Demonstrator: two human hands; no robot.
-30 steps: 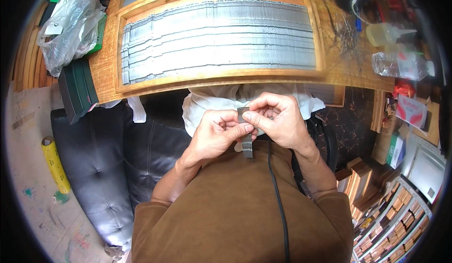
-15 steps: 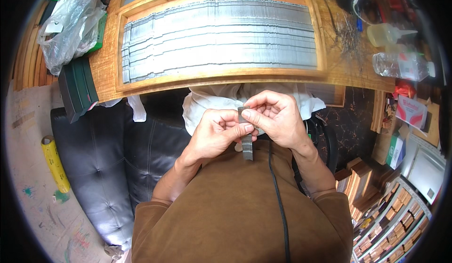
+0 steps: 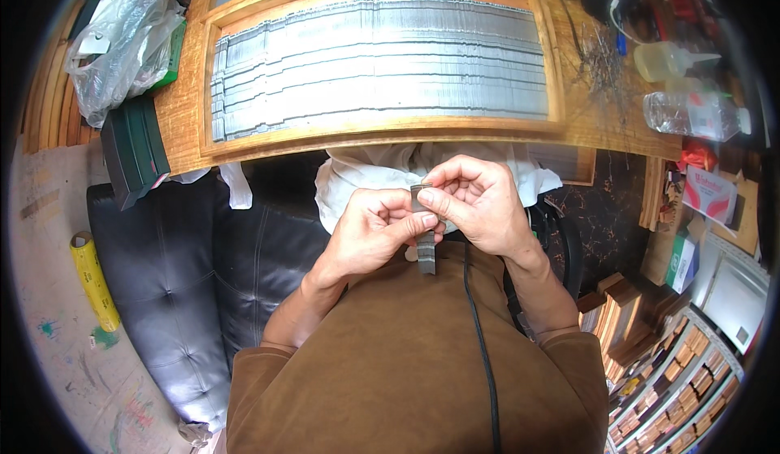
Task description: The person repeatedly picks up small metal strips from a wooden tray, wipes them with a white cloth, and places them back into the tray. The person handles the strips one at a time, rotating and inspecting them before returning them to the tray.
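Below workbench (image 3: 601, 121), hands pinch strip (image 3: 426, 252).

ahead: wooden tray (image 3: 382, 133) packed with grey metal strips (image 3: 382, 64) blocks pretty much the whole tabletop edge
under the hands: white cloth (image 3: 357, 179) bunched right below, barely any gap
left: black leather seat (image 3: 179, 267) is bare, plenty of room
right: cramped, stacked wooden boxes (image 3: 621, 308) nearby
far right on table: clear bottle (image 3: 691, 113), glue bottle (image 3: 670, 60), loose wires (image 3: 601, 68)
far left on table: plastic bag (image 3: 122, 44)
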